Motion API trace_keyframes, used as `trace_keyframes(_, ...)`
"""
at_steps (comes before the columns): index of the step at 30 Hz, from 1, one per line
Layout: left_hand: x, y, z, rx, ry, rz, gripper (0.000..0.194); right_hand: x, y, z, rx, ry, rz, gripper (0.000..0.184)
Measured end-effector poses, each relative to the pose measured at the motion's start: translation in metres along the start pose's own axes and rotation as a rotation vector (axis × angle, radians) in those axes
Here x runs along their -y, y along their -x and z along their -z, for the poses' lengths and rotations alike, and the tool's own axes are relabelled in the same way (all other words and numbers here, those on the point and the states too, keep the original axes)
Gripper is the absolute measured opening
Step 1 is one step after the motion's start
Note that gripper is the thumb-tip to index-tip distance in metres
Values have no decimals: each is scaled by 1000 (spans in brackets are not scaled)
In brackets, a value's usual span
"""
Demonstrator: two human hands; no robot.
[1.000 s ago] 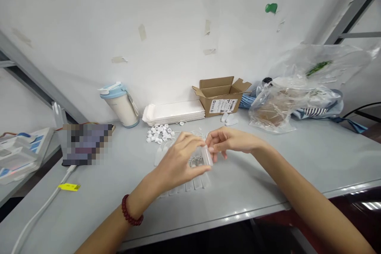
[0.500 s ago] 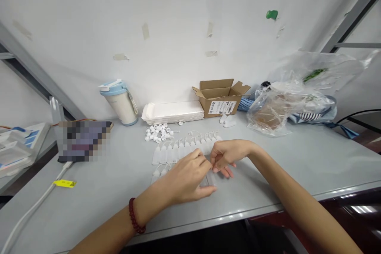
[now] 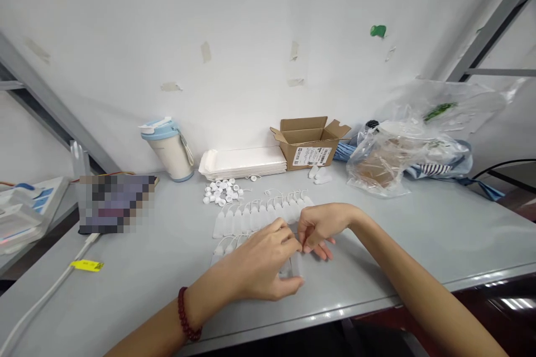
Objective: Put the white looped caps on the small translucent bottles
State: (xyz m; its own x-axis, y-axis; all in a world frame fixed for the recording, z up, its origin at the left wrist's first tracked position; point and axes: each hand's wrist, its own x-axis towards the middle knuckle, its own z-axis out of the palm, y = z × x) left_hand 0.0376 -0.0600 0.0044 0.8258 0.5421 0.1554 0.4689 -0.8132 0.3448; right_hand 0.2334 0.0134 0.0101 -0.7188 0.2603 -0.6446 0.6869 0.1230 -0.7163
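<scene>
While nearer the front edge of the table [image 3: 360, 273] than a second ago, holds a clear piece [image 3: 296, 265] inside the left hand [image 3: 262, 262], between thumb and fingers; bunches the right hand [image 3: 320, 228] at its far end, pinch unclear. Beyond: white tags [image 3: 255, 216], white caps [image 3: 221, 192].

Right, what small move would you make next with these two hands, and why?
I'd perhaps settle the clear piece before letting go: the left hand spans it between thumb and fingers, the right hand is near its far end, and white pieces lie close by.
</scene>
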Motion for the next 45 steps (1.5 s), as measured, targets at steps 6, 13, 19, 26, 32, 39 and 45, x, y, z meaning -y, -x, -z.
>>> trace_keyframes(6, 2, -1, -7, -47, -74, 126, 25, 5, 4, -1, -49, -9, -13, 21)
trace_keyframes(13, 3, -1, -8, -38, -71, 153, 28, 6, 4, -3, -47, 29, 5, 15)
trace_keyframes(19, 3, 0, -7, -62, -86, 144, 30, 6, 1, -3, -66, 22, 28, 16)
trace_keyframes(26, 3, 0, -9, -29, -151, 141, 28, 9, -2, -7, -98, 35, 51, 19)
trace_keyframes(32, 4, 0, -4, -66, -90, 184, 34, 7, 1, -3, -83, 19, 18, 22)
trace_keyframes(39, 30, 1, 22, -365, -35, 456, 19, -9, 17, 16, -719, -135, 199, 15)
trace_keyframes(45, 82, -11, 36, -348, -167, 532, 19, -47, 16, 45, -1513, 173, -141, 18)
